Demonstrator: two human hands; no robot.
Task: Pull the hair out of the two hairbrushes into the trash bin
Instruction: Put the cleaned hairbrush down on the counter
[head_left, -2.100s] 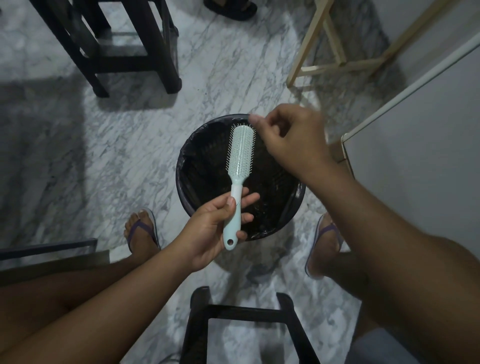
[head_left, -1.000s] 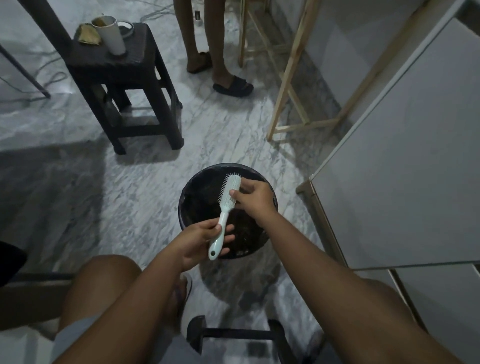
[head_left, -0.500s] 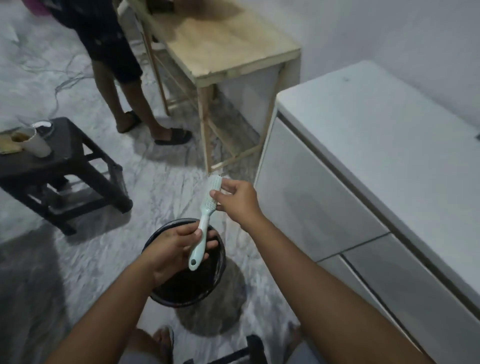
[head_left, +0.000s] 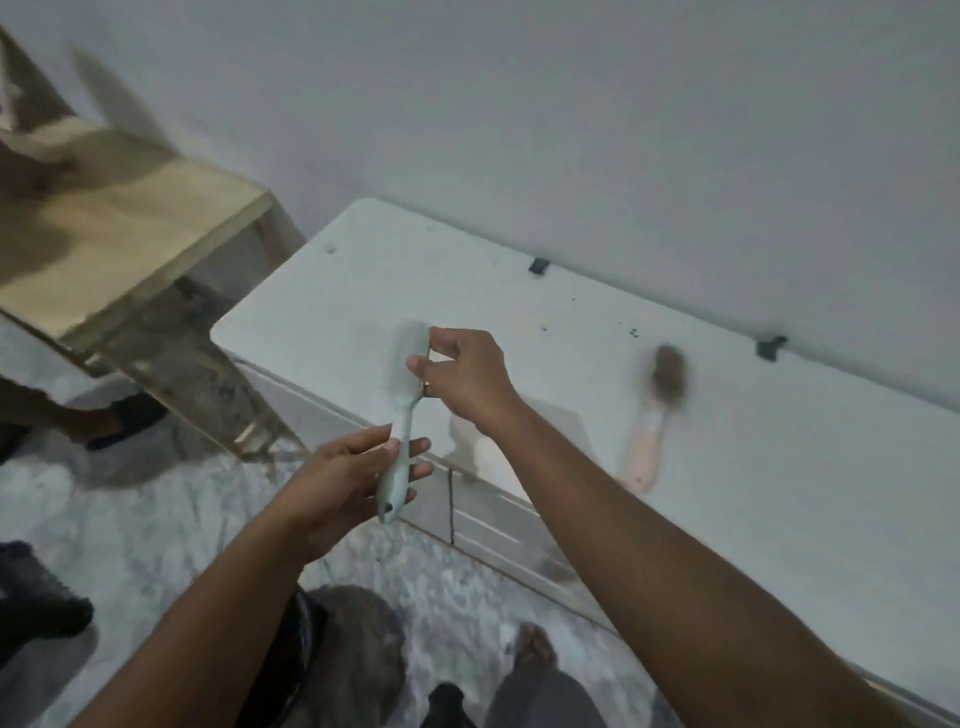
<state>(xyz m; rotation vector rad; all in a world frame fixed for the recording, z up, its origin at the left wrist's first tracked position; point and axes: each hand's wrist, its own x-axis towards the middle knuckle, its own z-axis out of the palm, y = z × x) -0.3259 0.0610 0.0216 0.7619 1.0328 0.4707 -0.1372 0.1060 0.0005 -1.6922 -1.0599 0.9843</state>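
- Left hand (head_left: 353, 470) holds the mint-green plastic hairbrush (head_left: 407, 400) low on the handle. Thumb is on top and the fingers lie fairly straight and a bit spread underneath, so it's a light clamp, not a fist. Prob. just steadying it.
- Right hand (head_left: 465, 376) is at the brush head. Thumb + fingertips pinch its right edge w/ the other fingers curled in. Looks like a grip for taking or turning the brush, not for plucking at the bristles.
- The brush is near upright, head up, in the air above the front edge of the white flat-topped cabinet (head_left: 519, 291). It's touching both hands only. The head is blurred, so can't tell if any hair is left in it.
- Pink-handled hairbrush (head_left: 657, 415) lies flat on the cabinet top, well apart to the right of the right hand. Its head is packed w/ brownish hair, so that one isn't cleaned yet.
- Round dark trash bin (head_left: 311, 623) is low in view on the floor under the left forearm, blurred. Neither brush is over it, so my guess is a swap of brushes.
- Light wooden table (head_left: 130, 223) stands left of the cabinet.
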